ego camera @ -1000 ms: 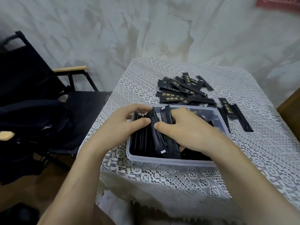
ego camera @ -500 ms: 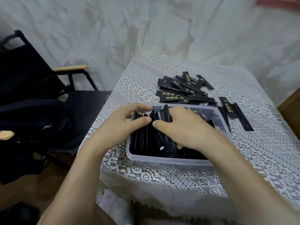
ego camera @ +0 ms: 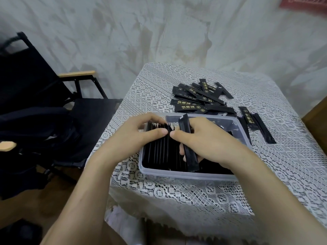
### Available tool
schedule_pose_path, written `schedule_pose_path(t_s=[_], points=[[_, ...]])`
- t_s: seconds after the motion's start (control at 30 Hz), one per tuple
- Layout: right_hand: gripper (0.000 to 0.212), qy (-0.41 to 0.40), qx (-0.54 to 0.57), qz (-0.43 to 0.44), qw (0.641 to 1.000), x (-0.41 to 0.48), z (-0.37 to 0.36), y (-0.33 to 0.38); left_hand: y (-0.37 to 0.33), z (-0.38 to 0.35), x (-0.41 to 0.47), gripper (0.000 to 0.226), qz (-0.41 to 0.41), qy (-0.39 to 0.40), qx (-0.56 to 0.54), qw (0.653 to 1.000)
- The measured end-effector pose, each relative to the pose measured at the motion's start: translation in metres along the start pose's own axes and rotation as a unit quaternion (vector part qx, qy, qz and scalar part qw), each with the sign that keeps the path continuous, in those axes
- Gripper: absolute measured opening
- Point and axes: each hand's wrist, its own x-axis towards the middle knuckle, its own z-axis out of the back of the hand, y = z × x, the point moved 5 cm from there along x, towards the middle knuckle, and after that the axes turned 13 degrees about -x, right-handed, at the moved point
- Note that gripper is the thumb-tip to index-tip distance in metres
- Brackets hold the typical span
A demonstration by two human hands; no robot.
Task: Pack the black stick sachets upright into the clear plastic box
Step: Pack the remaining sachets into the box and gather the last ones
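A clear plastic box [ego camera: 185, 174] sits near the front edge of the lace-covered table. Several black stick sachets [ego camera: 159, 152] stand on edge in a row in its left half. My left hand [ego camera: 131, 138] curls over the left end of that row, thumb pressing its near top edge. My right hand [ego camera: 205, 140] grips one loose sachet [ego camera: 190, 154] that leans against the row, its top end poking above the rim. The thumbs of both hands nearly meet. The box's right half is hidden by my right hand.
A heap of loose black sachets [ego camera: 200, 98] lies on the table just behind the box, and a few more sachets [ego camera: 256, 124] lie at its right. A black folding chair [ego camera: 53, 103] with wooden armrests stands left of the table. A wall is behind.
The sachets under my hands have been pushed leftward into a tighter row. My right hand shifted slightly toward the front and now holds one sachet apart from the row.
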Motion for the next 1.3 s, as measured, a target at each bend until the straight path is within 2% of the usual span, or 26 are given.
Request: schedule_pose_path(t_s=[0.13, 0.23, 0.43, 0.53, 0.63, 0.7, 0.9, 1.1, 1.2, 1.3], points=[[0.029, 0.013, -0.026, 0.018, 0.999, -0.003, 0.002, -0.002, 0.0, 0.0, 0.001, 0.014, 0.006, -0.004, -0.002, 1.0], [0.044, 0.011, -0.046, 0.038, 0.998, -0.004, 0.001, 0.0, -0.002, -0.001, 0.0, 0.019, 0.0, -0.004, 0.007, 1.0], [0.055, 0.022, -0.015, 0.043, 0.999, 0.001, -0.006, -0.001, -0.003, -0.002, 0.001, 0.016, -0.006, -0.001, 0.005, 1.0], [0.043, 0.023, -0.003, 0.048, 0.999, 0.001, -0.006, -0.002, -0.001, 0.0, 0.001, 0.017, 0.0, -0.001, 0.006, 1.0], [0.03, 0.025, 0.022, 0.054, 0.998, -0.001, -0.006, -0.002, -0.002, -0.001, 0.0, 0.029, 0.009, 0.01, 0.009, 1.0], [0.03, 0.029, 0.031, 0.057, 0.997, -0.002, -0.005, -0.003, -0.003, -0.002, -0.002, 0.032, 0.014, 0.017, -0.002, 1.0], [0.026, 0.023, 0.04, 0.027, 0.999, -0.003, 0.001, -0.009, -0.006, -0.006, -0.002, 0.02, 0.02, 0.016, -0.017, 1.0], [0.032, -0.087, -0.065, -0.014, 0.994, -0.002, 0.014, -0.014, -0.005, -0.005, -0.002, 0.02, 0.032, 0.013, -0.017, 0.999], [0.033, -0.082, -0.137, -0.018, 0.987, -0.007, 0.004, -0.003, -0.006, -0.006, -0.002, 0.021, 0.022, 0.016, -0.009, 1.0], [0.039, -0.047, -0.147, 0.006, 0.988, -0.009, -0.002, 0.003, -0.006, -0.006, -0.002, 0.02, 0.015, 0.019, -0.001, 1.0]])
